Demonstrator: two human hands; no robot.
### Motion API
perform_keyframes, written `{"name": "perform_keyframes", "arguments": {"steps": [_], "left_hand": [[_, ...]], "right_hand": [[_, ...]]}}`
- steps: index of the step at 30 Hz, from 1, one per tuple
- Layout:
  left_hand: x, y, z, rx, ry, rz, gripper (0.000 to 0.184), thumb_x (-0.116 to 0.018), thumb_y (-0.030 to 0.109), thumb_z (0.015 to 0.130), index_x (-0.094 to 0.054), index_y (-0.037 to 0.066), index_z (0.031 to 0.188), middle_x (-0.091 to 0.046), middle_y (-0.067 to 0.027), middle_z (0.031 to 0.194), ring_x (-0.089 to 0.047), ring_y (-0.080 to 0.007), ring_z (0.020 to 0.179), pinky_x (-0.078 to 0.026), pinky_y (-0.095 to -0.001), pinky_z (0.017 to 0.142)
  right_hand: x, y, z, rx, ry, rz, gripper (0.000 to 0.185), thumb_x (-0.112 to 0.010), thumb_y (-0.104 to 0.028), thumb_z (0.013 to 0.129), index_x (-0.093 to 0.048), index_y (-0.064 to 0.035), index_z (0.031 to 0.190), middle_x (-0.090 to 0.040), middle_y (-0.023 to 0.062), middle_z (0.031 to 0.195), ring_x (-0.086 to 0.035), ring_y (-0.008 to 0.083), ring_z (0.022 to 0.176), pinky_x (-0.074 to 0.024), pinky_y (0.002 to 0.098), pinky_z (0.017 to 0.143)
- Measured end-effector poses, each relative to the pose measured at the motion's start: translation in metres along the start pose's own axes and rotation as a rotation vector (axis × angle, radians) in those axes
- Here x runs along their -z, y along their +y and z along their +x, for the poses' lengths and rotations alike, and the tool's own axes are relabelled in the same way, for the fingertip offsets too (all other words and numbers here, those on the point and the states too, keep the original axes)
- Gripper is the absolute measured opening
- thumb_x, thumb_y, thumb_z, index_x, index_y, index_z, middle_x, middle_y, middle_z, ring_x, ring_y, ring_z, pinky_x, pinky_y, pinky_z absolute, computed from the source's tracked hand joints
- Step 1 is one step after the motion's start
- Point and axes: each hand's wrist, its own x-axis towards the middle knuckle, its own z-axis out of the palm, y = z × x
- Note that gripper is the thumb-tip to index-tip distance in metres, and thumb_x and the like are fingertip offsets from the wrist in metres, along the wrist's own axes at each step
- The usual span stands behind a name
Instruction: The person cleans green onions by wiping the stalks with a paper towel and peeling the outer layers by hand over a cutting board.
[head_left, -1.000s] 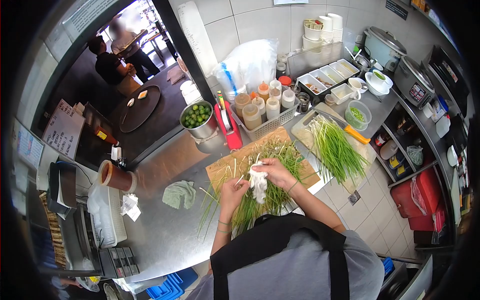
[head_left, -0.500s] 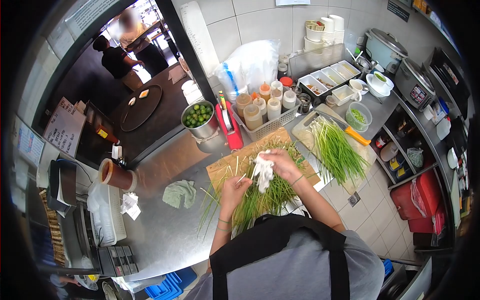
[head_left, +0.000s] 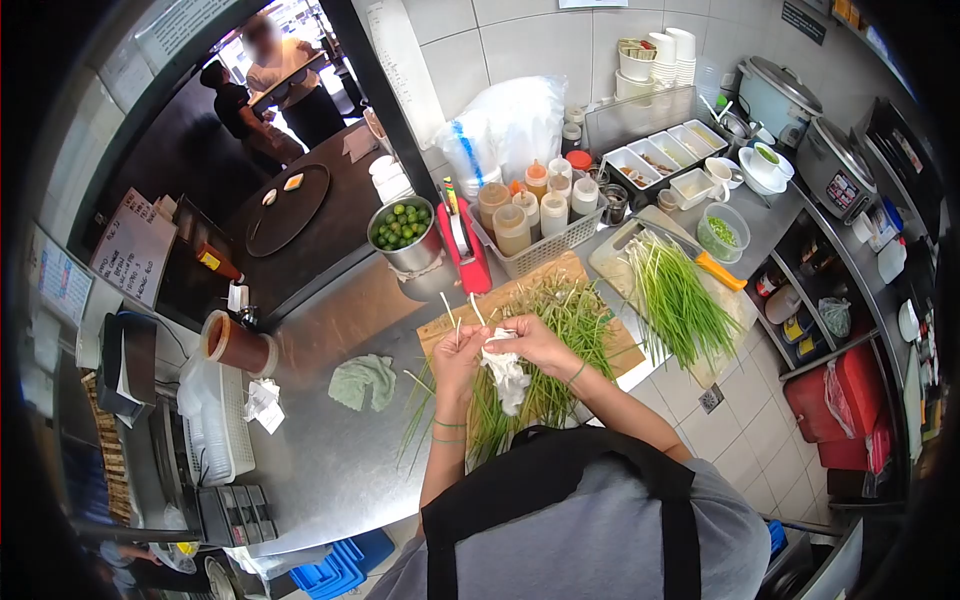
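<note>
My left hand (head_left: 460,360) is closed on a few spring onion stalks (head_left: 448,308), their white ends pointing up past the fingers. Close beside it, my right hand (head_left: 535,345) pinches a crumpled white cloth (head_left: 508,384), which hangs down from the fingers. The two hands nearly meet, and the cloth is up against the stalks. Below them, a loose heap of spring onions (head_left: 575,330) spreads over a brown board (head_left: 565,268). To the right, a neater bunch of spring onions (head_left: 672,300) lies on a pale cutting board (head_left: 606,262), near an orange-handled knife (head_left: 720,270).
Behind the board stand a red tape dispenser (head_left: 470,262), a pot of limes (head_left: 405,250) and a basket of sauce bottles (head_left: 545,250). A green cloth (head_left: 362,383) lies on the steel counter (head_left: 330,470). Two people (head_left: 285,85) stand beyond the hatch.
My right hand has moved left and a little down with the white cloth, right up to my left hand. My left hand has shifted slightly up and left, its stalks now more upright.
</note>
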Motion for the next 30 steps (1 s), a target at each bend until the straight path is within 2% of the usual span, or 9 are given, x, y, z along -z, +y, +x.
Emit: {"name": "perform_keyframes", "arguments": {"steps": [5, 12, 15, 20, 23, 24, 26, 28, 30], "left_hand": [[0.01, 0.009, 0.007, -0.128, 0.185, 0.006, 0.008, -0.063, 0.01, 0.081, -0.062, 0.003, 0.084, -0.05, 0.0076, 0.062, -0.03, 0.0015, 0.045, -0.02, -0.0167, 0.041], [0.023, 0.032, 0.01, -0.282, 0.348, -0.101, 0.008, -0.06, 0.012, 0.084, -0.06, 0.005, 0.083, -0.037, 0.0096, 0.056, -0.022, 0.001, 0.044, -0.016, -0.0183, 0.04], [0.032, 0.038, 0.008, -0.326, 0.371, -0.143, 0.008, -0.061, 0.012, 0.083, -0.06, 0.004, 0.083, -0.047, 0.0072, 0.061, -0.028, 0.0011, 0.046, -0.019, -0.0171, 0.041], [0.036, 0.048, 0.006, -0.384, 0.504, -0.162, 0.009, -0.059, 0.013, 0.085, -0.058, 0.005, 0.083, -0.036, 0.0088, 0.055, -0.022, 0.0004, 0.047, -0.018, -0.0183, 0.042], [0.041, 0.041, 0.001, -0.435, 0.488, -0.206, 0.009, -0.057, 0.015, 0.087, -0.055, 0.006, 0.083, -0.036, 0.0088, 0.056, -0.023, 0.0005, 0.047, -0.018, -0.0181, 0.042], [0.044, 0.042, -0.001, -0.473, 0.512, -0.241, 0.01, -0.056, 0.015, 0.087, -0.054, 0.007, 0.082, -0.037, 0.0083, 0.057, -0.024, 0.0004, 0.048, -0.019, -0.018, 0.042], [0.056, 0.049, -0.007, -0.547, 0.561, -0.307, 0.011, -0.054, 0.017, 0.089, -0.052, 0.008, 0.082, -0.038, 0.0075, 0.059, -0.026, 0.0, 0.049, -0.02, -0.018, 0.043], [0.073, 0.058, -0.015, -0.506, 0.551, -0.29, 0.012, -0.052, 0.018, 0.089, -0.051, 0.01, 0.081, -0.041, 0.0062, 0.062, -0.03, -0.0003, 0.051, -0.021, -0.0177, 0.043], [0.08, 0.067, -0.025, -0.412, 0.539, -0.246, 0.011, -0.049, 0.021, 0.089, -0.05, 0.011, 0.085, -0.045, 0.0037, 0.066, -0.037, -0.0022, 0.056, -0.025, -0.0184, 0.045]], "right_hand": [[-0.005, -0.011, -0.014, -0.034, -0.033, -0.145, 0.013, -0.07, -0.009, 0.073, -0.064, 0.0016, 0.078, -0.061, 0.0011, 0.068, -0.053, 0.0049, 0.059, -0.0401, 0.0195, 0.053], [0.005, -0.003, -0.025, 0.066, -0.042, -0.302, 0.016, -0.07, -0.013, 0.073, -0.065, 0.0017, 0.076, -0.062, 0.0021, 0.067, -0.054, 0.006, 0.061, -0.0426, 0.0225, 0.056], [0.006, -0.006, -0.032, 0.052, -0.047, -0.323, 0.016, -0.069, -0.013, 0.073, -0.065, 0.0018, 0.077, -0.062, 0.0027, 0.067, -0.054, 0.0065, 0.062, -0.0429, 0.0223, 0.058], [0.009, -0.007, -0.037, 0.097, -0.023, -0.297, 0.013, -0.067, -0.011, 0.076, -0.062, 0.0009, 0.079, -0.059, 0.0006, 0.072, -0.053, 0.0053, 0.066, -0.0421, 0.0205, 0.059], [0.001, -0.013, -0.041, 0.175, 0.103, -0.172, 0.01, -0.065, -0.007, 0.078, -0.061, 0.0005, 0.081, -0.058, -0.0001, 0.072, -0.052, 0.0043, 0.066, -0.0417, 0.0193, 0.059], [0.0, -0.01, -0.038, 0.291, 0.165, -0.2, 0.007, -0.064, -0.005, 0.079, -0.061, 0.0005, 0.082, -0.059, -0.0009, 0.072, -0.052, 0.0034, 0.065, -0.0417, 0.0186, 0.058], [0.005, -0.015, -0.043, 0.258, 0.251, -0.148, 0.007, -0.063, -0.004, 0.079, -0.061, 0.0009, 0.082, -0.059, -0.0008, 0.073, -0.052, 0.0034, 0.066, -0.0417, 0.0186, 0.058], [0.021, -0.014, -0.045, 0.25, 0.284, -0.171, 0.007, -0.063, -0.003, 0.078, -0.062, 0.0022, 0.083, -0.06, 0.0001, 0.075, -0.053, 0.0042, 0.067, -0.042, 0.0191, 0.059], [0.035, -0.011, -0.045, 0.276, 0.271, -0.333, 0.019, -0.064, -0.003, 0.076, -0.063, 0.0001, 0.094, -0.061, 0.0035, 0.084, -0.054, 0.0069, 0.075, -0.0424, 0.0207, 0.066]]}}
